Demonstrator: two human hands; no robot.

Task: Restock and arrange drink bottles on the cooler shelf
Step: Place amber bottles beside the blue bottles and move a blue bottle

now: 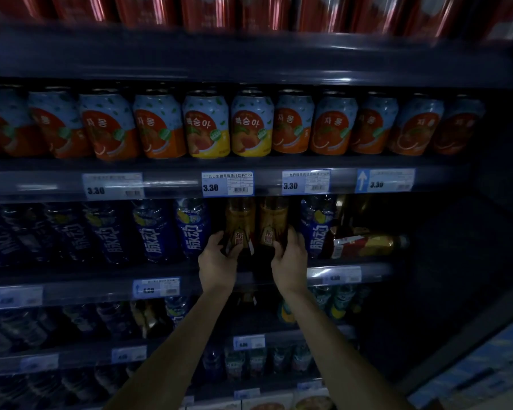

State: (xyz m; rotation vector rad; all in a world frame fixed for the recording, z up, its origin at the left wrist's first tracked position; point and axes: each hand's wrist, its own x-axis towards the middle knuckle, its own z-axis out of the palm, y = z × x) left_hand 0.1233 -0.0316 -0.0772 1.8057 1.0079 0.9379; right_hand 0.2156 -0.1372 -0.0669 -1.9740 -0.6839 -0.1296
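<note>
Two amber tea bottles stand side by side on the middle cooler shelf, between blue drink bottles. My left hand is wrapped around the lower part of the left amber bottle. My right hand grips the lower part of the right amber bottle. Both bottles are upright at the shelf's front. Another blue bottle stands just right of my right hand. Their bases are hidden by my hands.
A bottle with a red label lies on its side at the right end of the same shelf. Juice cans fill the shelf above, more bottles the shelves below. The cooler's dark side wall is at the right.
</note>
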